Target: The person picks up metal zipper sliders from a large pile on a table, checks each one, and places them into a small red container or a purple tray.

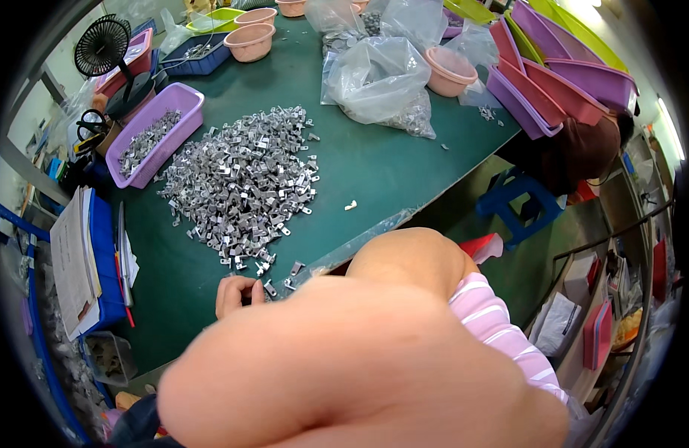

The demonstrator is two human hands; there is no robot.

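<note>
A large pile of small bent silver metal clips point(243, 183) lies on the green table. At the pile's near end, by the table's edge, is my left hand point(238, 295). Its fingers are curled in, and whatever they may hold is hidden. A few loose clips point(269, 288) lie right beside those fingers. Very close to the camera, my right hand point(359, 358) fills the lower middle as a big blurred shape. Its fingers cannot be made out, and it covers part of the table edge and my left arm.
A purple basin point(156, 134) with more clips stands left of the pile. Further back are a small black fan point(103, 46), a pink bowl point(249, 42) and a clear plastic bag point(382, 82) of parts. Stacked basins point(542, 75) and a blue stool point(517, 205) are at the right.
</note>
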